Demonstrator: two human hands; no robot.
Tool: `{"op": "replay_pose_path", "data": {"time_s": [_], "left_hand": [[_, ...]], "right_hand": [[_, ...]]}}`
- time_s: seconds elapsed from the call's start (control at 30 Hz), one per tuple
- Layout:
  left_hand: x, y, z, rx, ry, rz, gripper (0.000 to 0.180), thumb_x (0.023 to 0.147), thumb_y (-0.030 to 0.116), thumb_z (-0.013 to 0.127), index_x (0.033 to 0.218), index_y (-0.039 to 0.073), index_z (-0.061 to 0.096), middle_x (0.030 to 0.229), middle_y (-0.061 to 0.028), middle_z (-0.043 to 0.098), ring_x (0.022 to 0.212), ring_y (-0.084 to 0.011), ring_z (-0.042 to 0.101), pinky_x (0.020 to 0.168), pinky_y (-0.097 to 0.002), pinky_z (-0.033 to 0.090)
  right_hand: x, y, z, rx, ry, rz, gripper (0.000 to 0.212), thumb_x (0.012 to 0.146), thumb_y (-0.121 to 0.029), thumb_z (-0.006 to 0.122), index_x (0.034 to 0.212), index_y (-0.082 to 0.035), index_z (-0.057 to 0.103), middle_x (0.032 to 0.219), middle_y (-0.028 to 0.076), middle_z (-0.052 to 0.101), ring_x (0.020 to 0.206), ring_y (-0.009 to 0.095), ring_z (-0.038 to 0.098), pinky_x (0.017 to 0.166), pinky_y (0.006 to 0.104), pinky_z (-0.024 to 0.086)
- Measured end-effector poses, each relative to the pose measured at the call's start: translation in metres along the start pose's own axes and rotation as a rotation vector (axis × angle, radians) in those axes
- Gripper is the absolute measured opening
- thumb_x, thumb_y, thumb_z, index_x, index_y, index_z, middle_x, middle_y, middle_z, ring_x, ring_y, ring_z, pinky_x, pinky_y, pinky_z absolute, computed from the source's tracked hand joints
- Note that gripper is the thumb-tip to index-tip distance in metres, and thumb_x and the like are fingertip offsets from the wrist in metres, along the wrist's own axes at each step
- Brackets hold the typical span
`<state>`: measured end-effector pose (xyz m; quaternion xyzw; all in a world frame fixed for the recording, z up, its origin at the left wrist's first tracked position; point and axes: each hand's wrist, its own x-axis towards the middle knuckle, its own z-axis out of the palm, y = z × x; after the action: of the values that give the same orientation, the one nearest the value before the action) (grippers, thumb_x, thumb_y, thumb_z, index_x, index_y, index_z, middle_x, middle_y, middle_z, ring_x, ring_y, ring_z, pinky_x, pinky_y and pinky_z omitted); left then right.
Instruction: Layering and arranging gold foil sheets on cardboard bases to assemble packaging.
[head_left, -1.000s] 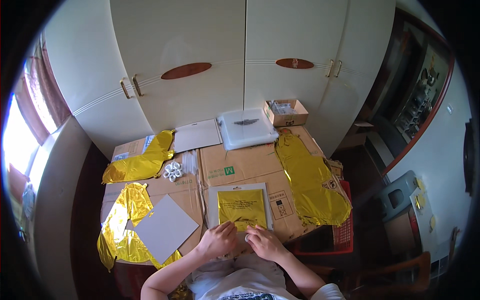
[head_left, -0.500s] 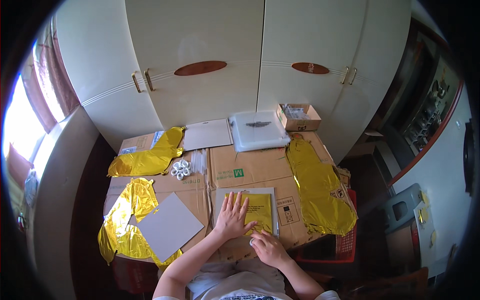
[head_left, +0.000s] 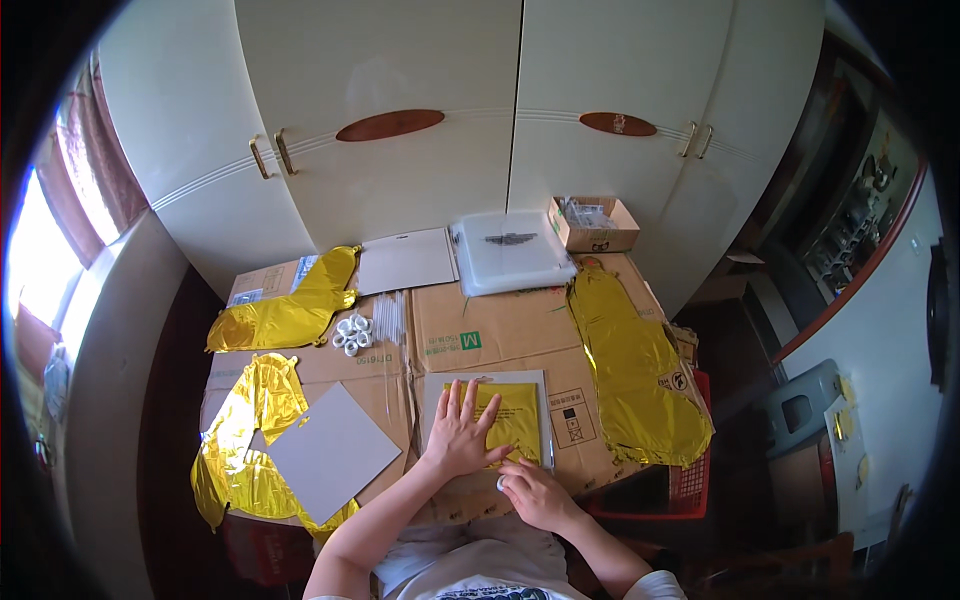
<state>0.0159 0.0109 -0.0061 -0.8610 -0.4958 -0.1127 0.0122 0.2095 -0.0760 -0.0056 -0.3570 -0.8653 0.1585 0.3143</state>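
Note:
Under my left hand (head_left: pixel 458 440), which lies flat with its fingers spread, is a folded gold foil balloon (head_left: pixel 518 412). The folded foil rests on a pale grey card (head_left: pixel 546 420) at the near edge of the table. My right hand (head_left: pixel 540 497) is closed beside the foil's near edge, fingertips close to or touching it. A small white thing (head_left: pixel 502 483) shows at its curled fingers; it resembles the white rings, but most of it is hidden. A cluster of small white rings (head_left: pixel 352 333) lies farther left, next to thin clear straws (head_left: pixel 391 318).
Flat gold foil balloons lie at far left (head_left: pixel 280 318), near left (head_left: pixel 235 470) and right (head_left: pixel 640 390). Grey cards lie at near left (head_left: pixel 335 452) and at the back (head_left: pixel 408 262). A translucent bag stack (head_left: pixel 515 262) and a small carton (head_left: pixel 605 236) stand before the cupboard.
The whole view has shifted slightly, so the table appears a little farther left. Both hands keep nearly the same place on the folded foil.

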Motion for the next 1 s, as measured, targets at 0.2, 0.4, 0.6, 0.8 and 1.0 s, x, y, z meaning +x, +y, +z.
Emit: {"op": "replay_pose_path", "data": {"time_s": [0.2,0.4,0.6,0.8,1.0], "left_hand": [[-0.003,-0.005,-0.009,-0.080,0.110,0.044,0.061,0.086,0.047,0.060,0.134,0.010,0.050,0.140,-0.0245,0.041,0.133,-0.0432,0.035,0.108,-0.0502,0.031],[-0.031,-0.021,-0.049,-0.229,0.080,0.459,0.016,0.076,0.020,0.071,0.085,0.008,0.065,0.092,-0.0006,0.064,0.086,-0.0170,0.063,0.072,-0.0337,0.052],[-0.043,-0.008,-0.054,0.093,0.076,0.521,0.010,0.075,0.016,0.067,0.075,0.009,0.061,0.081,-0.0008,0.058,0.080,-0.0143,0.063,0.060,-0.0270,0.053],[-0.050,0.001,-0.056,0.202,0.053,0.531,0.009,0.071,0.013,0.065,0.073,0.007,0.059,0.081,-0.0014,0.058,0.074,-0.0136,0.062,0.054,-0.0230,0.052],[-0.050,-0.003,-0.055,0.089,0.049,0.510,0.010,0.075,0.015,0.065,0.076,0.008,0.058,0.081,-0.0018,0.058,0.073,-0.0140,0.063,0.055,-0.0257,0.054]], "right_hand": [[-0.002,0.002,-0.011,0.242,0.092,0.155,0.012,0.094,-0.008,0.057,0.102,-0.003,0.050,0.111,0.016,0.061,0.101,0.035,0.062,0.084,0.0402,0.052],[-0.001,0.005,-0.017,0.378,0.062,0.258,0.009,0.095,-0.008,0.055,0.099,-0.002,0.050,0.109,0.017,0.061,0.096,0.035,0.062,0.078,0.0391,0.052],[-0.001,0.007,-0.016,0.397,0.062,0.266,0.008,0.096,-0.009,0.054,0.099,-0.003,0.050,0.111,0.016,0.061,0.096,0.034,0.063,0.078,0.0375,0.052],[-0.002,0.008,-0.015,0.400,0.057,0.272,0.009,0.097,-0.010,0.053,0.099,-0.002,0.049,0.112,0.016,0.061,0.097,0.034,0.063,0.078,0.0368,0.052],[-0.004,0.014,-0.012,0.558,0.104,0.343,0.007,0.097,-0.007,0.054,0.101,-0.002,0.050,0.111,0.016,0.061,0.097,0.032,0.064,0.078,0.0349,0.052]]}}
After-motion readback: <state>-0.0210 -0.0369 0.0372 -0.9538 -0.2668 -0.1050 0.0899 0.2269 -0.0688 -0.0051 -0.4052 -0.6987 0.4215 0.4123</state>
